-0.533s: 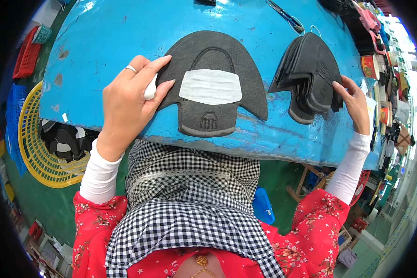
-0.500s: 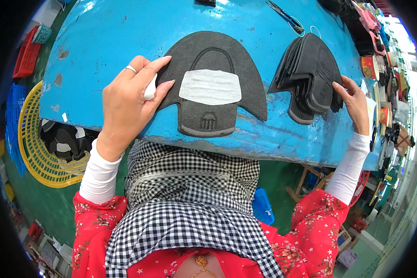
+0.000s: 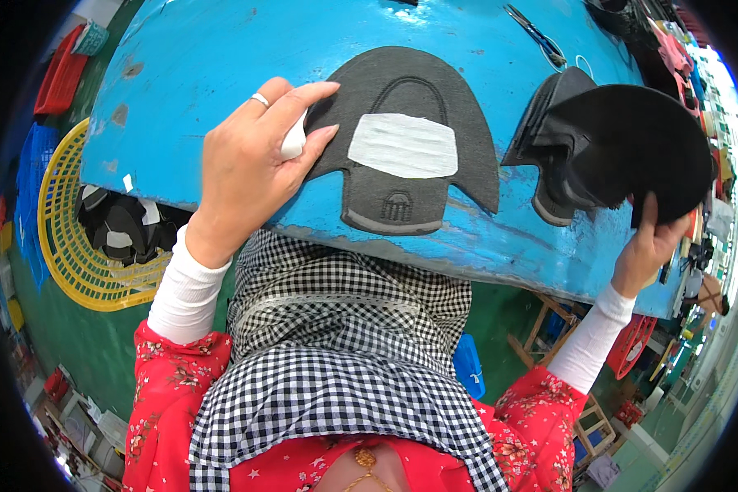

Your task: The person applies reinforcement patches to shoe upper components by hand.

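Observation:
A dark grey fabric-like piece (image 3: 398, 82), domed at the far end with a narrower tab at the near end, lies flat on the blue table. Across its middle sits a white rectangular patch (image 3: 403, 146). My left hand (image 3: 258, 160) is closed around a small white piece (image 3: 293, 138), its thumb and forefinger at the left edge of the grey piece. To the right, my right hand (image 3: 652, 250) grips a black shaped piece (image 3: 644, 135) by its near edge, tilted up over a stack of similar pieces (image 3: 549, 168).
The blue table (image 3: 180, 90) has chipped paint and a curved near edge. Dark scissors (image 3: 537, 34) lie at the far right. Below the table's left side, a yellow basket (image 3: 61, 221) holds black pieces with white patches. Red and blue containers stand farther left.
My right hand has swung the top black piece up and to the right off the stack. My left hand stays at the grey piece's edge, still holding the white piece.

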The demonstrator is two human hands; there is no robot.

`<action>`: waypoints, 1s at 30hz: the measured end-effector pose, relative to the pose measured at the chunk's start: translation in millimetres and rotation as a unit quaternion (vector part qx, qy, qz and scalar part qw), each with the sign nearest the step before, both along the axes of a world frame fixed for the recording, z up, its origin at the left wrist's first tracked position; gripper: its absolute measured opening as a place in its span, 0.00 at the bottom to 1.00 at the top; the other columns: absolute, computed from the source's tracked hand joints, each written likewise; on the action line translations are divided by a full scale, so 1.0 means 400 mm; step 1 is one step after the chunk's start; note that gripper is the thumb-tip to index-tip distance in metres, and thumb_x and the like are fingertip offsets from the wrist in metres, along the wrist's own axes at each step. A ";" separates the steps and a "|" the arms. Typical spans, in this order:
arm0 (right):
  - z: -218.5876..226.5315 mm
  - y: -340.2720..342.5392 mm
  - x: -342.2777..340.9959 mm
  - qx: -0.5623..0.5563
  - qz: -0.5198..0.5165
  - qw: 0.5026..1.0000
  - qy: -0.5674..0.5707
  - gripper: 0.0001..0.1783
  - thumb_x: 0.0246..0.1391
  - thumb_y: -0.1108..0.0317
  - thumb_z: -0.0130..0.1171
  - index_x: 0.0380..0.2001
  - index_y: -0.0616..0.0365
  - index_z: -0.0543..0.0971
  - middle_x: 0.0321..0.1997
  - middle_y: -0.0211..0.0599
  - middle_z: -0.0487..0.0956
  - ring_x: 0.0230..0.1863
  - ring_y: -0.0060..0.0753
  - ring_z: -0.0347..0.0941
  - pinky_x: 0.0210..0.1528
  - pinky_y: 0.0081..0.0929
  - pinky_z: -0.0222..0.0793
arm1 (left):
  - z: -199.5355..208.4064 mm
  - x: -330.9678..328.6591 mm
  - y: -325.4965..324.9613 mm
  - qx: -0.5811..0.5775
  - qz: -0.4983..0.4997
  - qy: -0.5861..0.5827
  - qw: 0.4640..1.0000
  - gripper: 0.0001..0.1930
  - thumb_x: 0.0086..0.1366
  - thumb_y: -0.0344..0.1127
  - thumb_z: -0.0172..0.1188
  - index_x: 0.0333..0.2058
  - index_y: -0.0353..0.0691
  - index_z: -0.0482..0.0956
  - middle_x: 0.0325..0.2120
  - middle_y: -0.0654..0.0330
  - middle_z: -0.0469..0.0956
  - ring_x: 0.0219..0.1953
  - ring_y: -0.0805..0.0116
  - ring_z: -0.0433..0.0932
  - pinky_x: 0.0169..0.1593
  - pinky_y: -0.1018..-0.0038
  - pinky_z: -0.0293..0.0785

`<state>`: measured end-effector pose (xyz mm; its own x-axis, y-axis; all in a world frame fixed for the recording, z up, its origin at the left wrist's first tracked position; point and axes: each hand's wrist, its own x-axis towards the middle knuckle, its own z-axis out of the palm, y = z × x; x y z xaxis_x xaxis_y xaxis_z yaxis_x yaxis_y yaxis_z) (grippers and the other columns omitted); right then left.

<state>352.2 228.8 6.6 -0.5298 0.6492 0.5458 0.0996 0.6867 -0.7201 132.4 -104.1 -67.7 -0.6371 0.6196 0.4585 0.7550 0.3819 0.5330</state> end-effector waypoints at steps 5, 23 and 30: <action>0.000 -0.136 -0.009 -0.286 0.108 0.952 0.008 0.27 0.56 0.77 0.52 0.58 0.60 0.60 0.45 0.38 0.74 0.27 0.24 0.72 0.23 0.17 0.68 | 0.012 -0.003 -0.043 0.191 0.026 -0.108 0.975 0.12 0.59 0.29 0.59 0.43 0.41 0.77 0.24 0.67 0.72 0.20 0.82 0.66 0.22 0.82 0.61; -0.060 -0.339 -0.172 0.051 0.118 0.981 -0.147 0.17 0.48 0.76 0.62 0.43 0.63 0.73 0.42 0.36 0.76 0.40 0.24 0.72 0.41 0.20 0.68 | 0.037 0.142 -0.050 0.403 -0.217 -0.703 0.544 0.29 0.63 0.45 0.48 0.56 0.31 0.59 0.41 0.53 0.69 0.37 0.70 0.69 0.38 0.77 0.69; -0.054 -0.522 -0.174 -0.105 0.325 0.927 -0.154 0.15 0.34 0.78 0.69 0.29 0.61 0.76 0.25 0.33 0.75 0.25 0.27 0.72 0.27 0.20 0.67 | 0.042 0.234 0.032 0.389 -0.242 -0.693 0.557 0.32 0.65 0.46 0.53 0.59 0.32 0.51 0.55 0.50 0.60 0.58 0.67 0.60 0.59 0.70 0.59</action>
